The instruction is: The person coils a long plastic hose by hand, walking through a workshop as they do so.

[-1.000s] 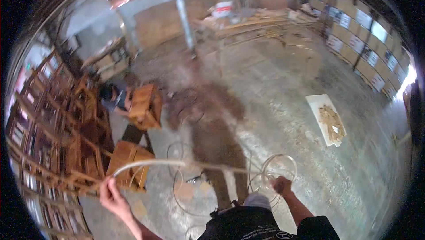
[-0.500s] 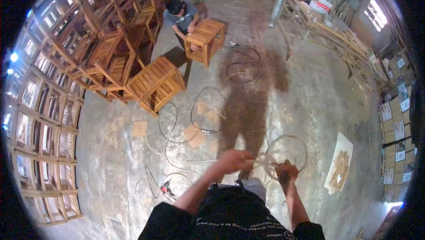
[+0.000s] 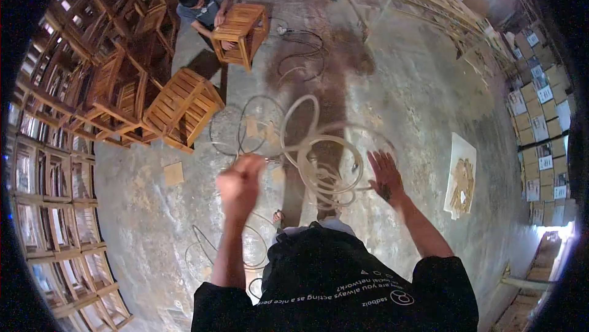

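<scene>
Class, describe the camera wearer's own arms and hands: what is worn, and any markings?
The left hand and right hand look ungloved, though the left is blurred. Both bare forearms emerge from the short black fabric sleeves of a black shirt printed with white lettering and a round white logo.

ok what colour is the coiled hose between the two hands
Pale beige; the coiled hose shows best in the head view, though parts are blurred.
</scene>
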`<state>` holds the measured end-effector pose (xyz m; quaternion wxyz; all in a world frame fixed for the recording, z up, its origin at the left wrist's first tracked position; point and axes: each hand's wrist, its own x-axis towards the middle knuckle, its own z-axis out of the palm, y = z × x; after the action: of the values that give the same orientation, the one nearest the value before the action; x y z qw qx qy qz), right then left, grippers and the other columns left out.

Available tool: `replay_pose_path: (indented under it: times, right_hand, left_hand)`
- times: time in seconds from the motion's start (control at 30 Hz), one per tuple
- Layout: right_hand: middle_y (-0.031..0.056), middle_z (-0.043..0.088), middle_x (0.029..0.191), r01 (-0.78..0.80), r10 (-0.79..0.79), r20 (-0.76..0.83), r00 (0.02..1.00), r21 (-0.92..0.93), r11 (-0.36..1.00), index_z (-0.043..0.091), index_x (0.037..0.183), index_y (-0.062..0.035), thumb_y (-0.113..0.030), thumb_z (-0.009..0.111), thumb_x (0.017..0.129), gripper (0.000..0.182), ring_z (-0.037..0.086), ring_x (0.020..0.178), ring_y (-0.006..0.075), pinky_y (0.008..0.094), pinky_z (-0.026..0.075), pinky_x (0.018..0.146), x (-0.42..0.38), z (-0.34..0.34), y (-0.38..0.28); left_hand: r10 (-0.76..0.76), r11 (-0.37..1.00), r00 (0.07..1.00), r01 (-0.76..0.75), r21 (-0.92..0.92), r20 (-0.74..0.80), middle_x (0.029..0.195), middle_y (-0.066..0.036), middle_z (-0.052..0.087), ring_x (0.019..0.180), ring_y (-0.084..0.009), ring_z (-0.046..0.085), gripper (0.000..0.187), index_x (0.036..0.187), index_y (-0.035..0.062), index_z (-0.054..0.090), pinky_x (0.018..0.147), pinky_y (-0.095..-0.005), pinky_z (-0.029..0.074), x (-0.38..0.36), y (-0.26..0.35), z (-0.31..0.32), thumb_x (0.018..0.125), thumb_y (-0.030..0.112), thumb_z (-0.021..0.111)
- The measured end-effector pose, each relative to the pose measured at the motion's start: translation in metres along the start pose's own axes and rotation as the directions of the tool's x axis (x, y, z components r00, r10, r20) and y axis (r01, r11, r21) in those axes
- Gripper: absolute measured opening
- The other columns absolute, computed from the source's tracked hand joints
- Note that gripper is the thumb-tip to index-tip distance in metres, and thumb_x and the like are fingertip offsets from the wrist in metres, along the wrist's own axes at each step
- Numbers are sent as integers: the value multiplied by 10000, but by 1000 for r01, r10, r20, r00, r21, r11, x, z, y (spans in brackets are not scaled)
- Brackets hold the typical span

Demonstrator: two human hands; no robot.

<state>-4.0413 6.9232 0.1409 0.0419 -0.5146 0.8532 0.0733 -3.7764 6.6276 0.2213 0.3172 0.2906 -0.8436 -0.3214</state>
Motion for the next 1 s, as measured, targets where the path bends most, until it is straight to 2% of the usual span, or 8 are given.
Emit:
replay_pose_path:
  times: [0.07, 0.1, 0.2, 0.3, 0.43, 0.63, 0.93, 1.0]
  right_hand:
    - [121, 409, 1378, 12, -12, 35, 999, -7, 1000, 485, 1267, -74, -262, 603, 807, 511, 287, 1344, 287, 439, 187, 1127, -5, 52, 36]
    - [96, 598, 1133, 126, -131, -47, 990, -101, 987, 636, 994, -78, -262, 520, 863, 254, 470, 1188, 279, 439, 237, 1103, -4, 32, 38]
    - [68, 629, 862, 28, -18, -42, 999, 268, 963, 639, 839, -115, -234, 567, 807, 143, 566, 946, 245, 398, 352, 979, -17, 60, 85]
    - [61, 650, 830, 94, -124, -116, 985, -236, 967, 642, 825, -117, -285, 514, 870, 216, 578, 799, 259, 453, 392, 924, -33, 57, 116]
    - [88, 638, 752, -65, 40, -116, 992, -225, 972, 631, 744, -126, -305, 547, 847, 223, 576, 728, 270, 426, 416, 847, -59, 54, 182]
    - [110, 585, 543, -108, 110, 2, 994, 234, 966, 583, 512, -102, -341, 570, 836, 403, 557, 584, 292, 381, 423, 746, -69, 56, 172]
    - [18, 576, 564, 299, -297, -268, 917, -33, 954, 598, 558, -157, -322, 643, 794, 291, 549, 662, 194, 380, 406, 813, -37, -28, 50]
    - [-6, 502, 558, 337, -365, -428, 827, -142, 931, 538, 537, -156, -278, 709, 737, 290, 515, 663, 169, 359, 401, 807, -29, -59, 33]
  left_hand:
    - [-384, 884, 922, 353, -306, -43, 651, -11, 606, 588, -57, 473, 147, 896, -6, 676, 536, -225, 398, 6, 11, -27, 829, 125, 685]
    - [-325, 922, 939, 289, -258, -109, 647, 7, 584, 583, -53, 449, 141, 889, -4, 676, 530, -217, 382, 5, 18, -37, 828, 122, 688]
    - [-298, 944, 937, 260, -204, -185, 647, 31, 568, 579, -52, 435, 137, 876, -6, 673, 528, -210, 371, 7, 25, -58, 832, 123, 688]
    - [-231, 966, 936, 188, -175, -266, 656, 34, 568, 589, -52, 440, 141, 870, -12, 671, 541, -208, 370, 10, 21, -65, 839, 125, 682]
    - [-308, 945, 919, 266, -190, -247, 708, 10, 602, 658, -59, 484, 150, 881, -16, 672, 617, -203, 394, 13, 19, -88, 847, 129, 675]
    - [-254, 954, 948, 213, -209, -192, 774, -28, 660, 719, -80, 559, 145, 891, -17, 676, 696, -213, 440, 24, 25, -71, 844, 120, 675]
    - [-39, 989, 993, 55, -141, 115, 802, -109, 680, 664, -146, 631, 112, 849, 1, 680, 621, -263, 489, 10, 54, 6, 766, 68, 713]
    - [30, 991, 988, -9, -135, 153, 798, -111, 677, 659, -164, 637, 112, 843, 7, 676, 607, -274, 488, 9, 63, 18, 751, 56, 719]
